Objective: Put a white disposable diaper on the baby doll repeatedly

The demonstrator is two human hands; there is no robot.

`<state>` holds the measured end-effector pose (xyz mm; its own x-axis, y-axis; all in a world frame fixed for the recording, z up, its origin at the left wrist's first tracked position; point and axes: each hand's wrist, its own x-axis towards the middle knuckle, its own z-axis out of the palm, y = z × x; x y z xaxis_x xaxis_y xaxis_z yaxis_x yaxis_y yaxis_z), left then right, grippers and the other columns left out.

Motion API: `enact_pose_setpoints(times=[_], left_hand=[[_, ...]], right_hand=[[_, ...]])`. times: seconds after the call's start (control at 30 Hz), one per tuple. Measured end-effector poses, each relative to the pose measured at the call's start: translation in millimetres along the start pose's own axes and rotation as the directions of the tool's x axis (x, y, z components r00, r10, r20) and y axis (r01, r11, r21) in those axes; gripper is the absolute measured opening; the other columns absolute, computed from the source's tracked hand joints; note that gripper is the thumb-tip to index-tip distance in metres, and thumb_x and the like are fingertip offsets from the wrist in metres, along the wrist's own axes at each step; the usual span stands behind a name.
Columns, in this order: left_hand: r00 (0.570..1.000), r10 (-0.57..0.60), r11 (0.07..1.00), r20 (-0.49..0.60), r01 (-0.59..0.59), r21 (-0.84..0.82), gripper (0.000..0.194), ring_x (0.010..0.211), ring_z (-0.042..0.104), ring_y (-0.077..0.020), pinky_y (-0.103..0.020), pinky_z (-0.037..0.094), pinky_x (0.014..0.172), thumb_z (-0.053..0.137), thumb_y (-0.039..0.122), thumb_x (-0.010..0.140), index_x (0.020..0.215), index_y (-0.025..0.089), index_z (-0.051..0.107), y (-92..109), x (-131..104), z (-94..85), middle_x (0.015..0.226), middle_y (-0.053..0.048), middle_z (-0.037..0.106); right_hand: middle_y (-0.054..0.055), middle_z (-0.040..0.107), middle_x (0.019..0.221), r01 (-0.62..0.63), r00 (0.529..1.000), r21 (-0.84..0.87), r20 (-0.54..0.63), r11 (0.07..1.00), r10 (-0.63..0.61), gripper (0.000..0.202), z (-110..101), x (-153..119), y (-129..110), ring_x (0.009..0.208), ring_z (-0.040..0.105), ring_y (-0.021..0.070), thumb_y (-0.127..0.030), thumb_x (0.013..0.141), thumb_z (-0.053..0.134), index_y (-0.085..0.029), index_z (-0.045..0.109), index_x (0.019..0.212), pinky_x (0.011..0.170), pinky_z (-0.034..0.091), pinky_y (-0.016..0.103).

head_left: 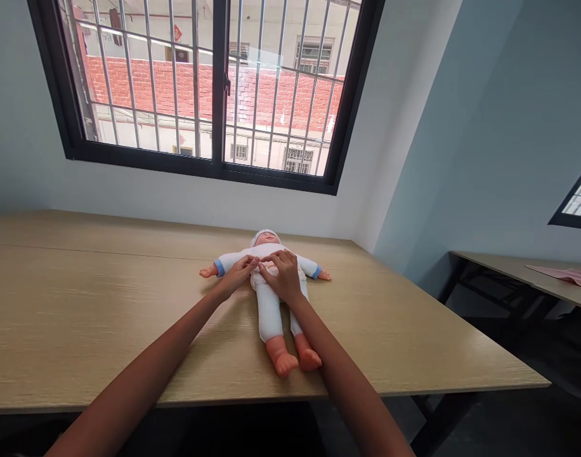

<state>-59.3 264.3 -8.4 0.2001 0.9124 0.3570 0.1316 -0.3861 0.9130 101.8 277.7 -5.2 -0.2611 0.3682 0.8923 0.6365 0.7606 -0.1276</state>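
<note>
A baby doll (270,311) lies on its back on the wooden table (104,304), head toward the window and bare feet toward me. It wears a white cap (261,235), a white top (233,259) with blue cuffs and white trousers. Both my hands are at the doll's waist. My left hand (240,271) pinches at the clothing on the left side of the belly. Beside it my right hand (281,273) has its fingers bent over the same clothing, thumb and fingertips close together. The exact bit of cloth between the fingertips is too small to make out.
Behind the table stands a wall with a barred, dark-framed window (217,82). The table's front edge runs just below the doll's feet. To the right, a second table (490,270) holds a pink cloth (564,274).
</note>
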Motion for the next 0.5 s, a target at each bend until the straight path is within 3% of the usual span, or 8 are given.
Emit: enact_pose_setpoints(times=[0.2,0.5], left_hand=[[1.0,-0.015,1.0,0.002,0.016,-0.015,0.043,0.095,0.055,-0.021,-0.031,0.042,0.084,0.05,0.061,0.082,0.092,0.019,0.057,3.0,-1.2,0.6,0.093,-0.004,0.06],[1.0,-0.024,1.0,-0.013,0.024,-0.004,0.042,0.091,0.055,-0.0212,-0.032,0.042,0.085,0.052,0.06,0.08,0.086,0.019,0.057,6.5,-1.2,1.5,0.087,-0.004,0.06]], right_hand=[[0.002,0.066,0.088,0.059,0.998,-0.015,-0.007,0.998,-0.059,0.009,-0.9,-1.5,-0.5,0.089,0.057,0.0172,-0.027,0.086,0.064,-0.023,0.071,0.091,0.099,0.035,0.037],[0.002,0.065,0.085,0.082,0.996,-0.03,0.024,0.996,-0.081,0.01,-0.1,-2.5,1.2,0.088,0.056,0.0176,-0.025,0.086,0.063,-0.025,0.072,0.091,0.099,0.035,0.038]])
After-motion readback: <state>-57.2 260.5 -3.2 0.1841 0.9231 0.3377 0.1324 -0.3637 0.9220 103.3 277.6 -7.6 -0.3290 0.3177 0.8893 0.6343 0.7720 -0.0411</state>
